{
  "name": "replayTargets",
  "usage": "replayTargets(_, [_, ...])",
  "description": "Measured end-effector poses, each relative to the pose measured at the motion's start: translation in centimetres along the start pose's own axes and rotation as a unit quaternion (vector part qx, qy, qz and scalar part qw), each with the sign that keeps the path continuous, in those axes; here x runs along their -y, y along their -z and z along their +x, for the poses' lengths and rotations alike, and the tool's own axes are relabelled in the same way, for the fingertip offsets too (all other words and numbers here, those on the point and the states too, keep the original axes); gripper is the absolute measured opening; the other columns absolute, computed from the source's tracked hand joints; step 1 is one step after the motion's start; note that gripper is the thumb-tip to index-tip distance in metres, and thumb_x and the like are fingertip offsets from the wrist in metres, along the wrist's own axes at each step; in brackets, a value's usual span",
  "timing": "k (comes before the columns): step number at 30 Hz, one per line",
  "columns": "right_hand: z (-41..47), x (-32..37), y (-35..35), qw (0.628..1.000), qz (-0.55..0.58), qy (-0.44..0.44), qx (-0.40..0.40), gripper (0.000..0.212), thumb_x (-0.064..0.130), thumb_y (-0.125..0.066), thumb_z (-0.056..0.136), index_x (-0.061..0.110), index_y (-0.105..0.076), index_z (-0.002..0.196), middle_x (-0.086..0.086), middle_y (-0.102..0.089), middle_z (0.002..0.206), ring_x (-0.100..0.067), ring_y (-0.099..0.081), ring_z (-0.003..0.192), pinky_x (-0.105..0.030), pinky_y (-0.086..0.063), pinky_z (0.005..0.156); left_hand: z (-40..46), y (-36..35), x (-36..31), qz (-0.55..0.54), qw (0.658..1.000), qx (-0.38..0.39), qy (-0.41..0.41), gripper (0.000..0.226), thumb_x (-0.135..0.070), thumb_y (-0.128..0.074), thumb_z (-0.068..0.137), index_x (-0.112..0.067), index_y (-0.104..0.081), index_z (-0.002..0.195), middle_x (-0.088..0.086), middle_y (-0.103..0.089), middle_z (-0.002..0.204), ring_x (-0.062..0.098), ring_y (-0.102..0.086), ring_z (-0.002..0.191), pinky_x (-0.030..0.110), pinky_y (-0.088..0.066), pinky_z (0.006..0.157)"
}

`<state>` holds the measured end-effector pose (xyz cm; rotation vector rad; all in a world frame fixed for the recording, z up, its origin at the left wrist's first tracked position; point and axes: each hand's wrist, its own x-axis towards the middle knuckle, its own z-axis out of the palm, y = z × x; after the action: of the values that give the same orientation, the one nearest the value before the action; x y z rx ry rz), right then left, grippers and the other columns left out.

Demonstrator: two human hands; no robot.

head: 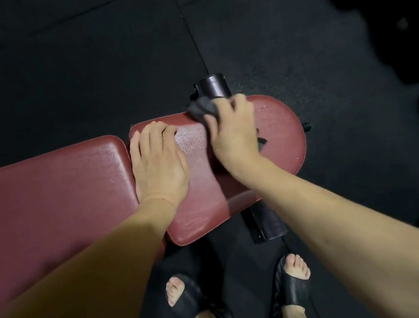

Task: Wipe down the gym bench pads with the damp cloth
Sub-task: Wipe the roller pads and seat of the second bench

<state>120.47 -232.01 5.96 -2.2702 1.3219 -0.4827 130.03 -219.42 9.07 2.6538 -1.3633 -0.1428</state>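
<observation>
Head view: at the frame centre, the right hand (231,129) grips a dark cloth (201,108) on the far edge of the red seat pad (278,129). The left hand (156,159) lies flat, fingers together, on the pad's left end.

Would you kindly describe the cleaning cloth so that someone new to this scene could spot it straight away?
Find the red bench seat pad, the shorter, rounded pad to the right of the long one. At its far edge the right hand grips a crumpled cloth, just in front of a black foam roller. It is the only soft, dark grey thing on the red vinyl.
</observation>
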Motion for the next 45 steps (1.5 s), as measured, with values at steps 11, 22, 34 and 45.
replayTargets(11, [4.1,-10.7,3.7,0.987,-0.088,-0.132,-0.024,0.03,0.027,-0.054,0.098,0.003,-0.064,0.114,-0.027,-0.055,0.114,-0.048,-0.053,0.1,-0.05,-0.041,0.088,0.4,-0.4,0.1,0.054,0.998,0.025,-0.005,0.04,-0.018,-0.048,0.1,-0.015,-0.054,0.139,0.007,-0.048,0.136,0.028,-0.042,0.135,0.049,-0.019,0.123])
replayTargets(22, [4.3,-5.6,1.5,0.994,-0.048,0.09,0.039,0.028,0.031,-0.052,0.096,0.009,-0.067,0.106,-0.02,-0.056,0.108,-0.039,-0.051,0.093,-0.046,-0.047,0.079,0.1,-0.6,-2.4,0.041,0.997,0.014,0.059,0.04,-0.018,-0.047,0.098,-0.013,-0.058,0.137,0.011,-0.053,0.134,0.031,-0.037,0.145,0.052,-0.013,0.127])
replayTargets(34, [0.5,-3.1,1.0,0.999,-0.03,0.027,0.0,0.024,0.028,-0.057,0.096,0.01,-0.066,0.111,-0.017,-0.056,0.109,-0.033,-0.048,0.091,-0.042,-0.037,0.077,-0.4,-1.3,-3.4,0.04,0.998,0.037,0.013,0.041,-0.033,-0.036,0.103,-0.025,-0.057,0.138,0.002,-0.045,0.153,0.021,-0.023,0.154,0.051,-0.012,0.126])
replayTargets(45, [-0.4,-14.4,5.6,0.984,-0.067,-0.163,-0.039,0.031,0.022,-0.055,0.1,0.003,-0.06,0.124,-0.025,-0.055,0.117,-0.046,-0.052,0.102,-0.052,-0.043,0.09,-0.3,-1.1,-3.6,0.039,0.998,0.04,0.014,0.042,-0.034,-0.037,0.103,-0.024,-0.057,0.138,0.004,-0.045,0.152,0.022,-0.025,0.153,0.052,-0.013,0.125])
